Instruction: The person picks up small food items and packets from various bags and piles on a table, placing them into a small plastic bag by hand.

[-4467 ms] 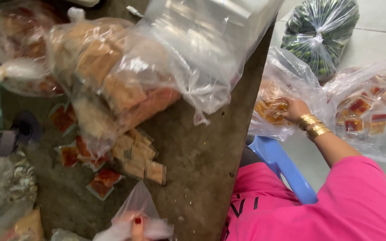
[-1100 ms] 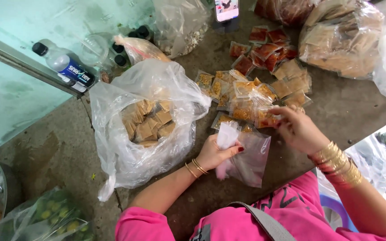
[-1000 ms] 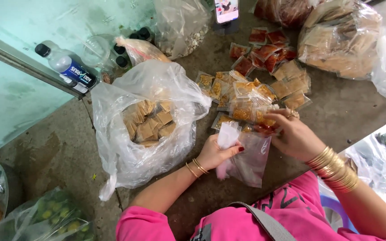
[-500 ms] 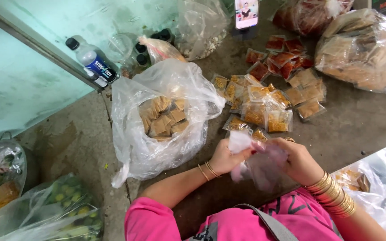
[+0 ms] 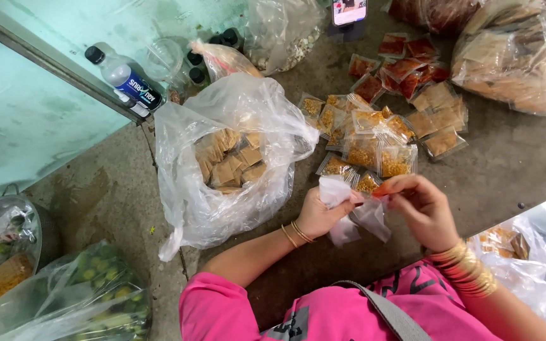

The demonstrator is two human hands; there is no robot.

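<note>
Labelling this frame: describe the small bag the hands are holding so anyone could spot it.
Start at the big clear plastic bag of tan packets on the grey concrete counter. Just right of it, the left hand and right hand pinch a small, empty-looking clear plastic bag, unlike the filled packets nearby.

Small clear bag between both hands.

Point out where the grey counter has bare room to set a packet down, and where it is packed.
Bare counter lies right of the yellow sachets, below the big bag of brown packets. A second free strip runs left of the open bag of brown packets, below the water bottle. Crowded: the sachet pile up to the red sachets, and between both hands.
</note>
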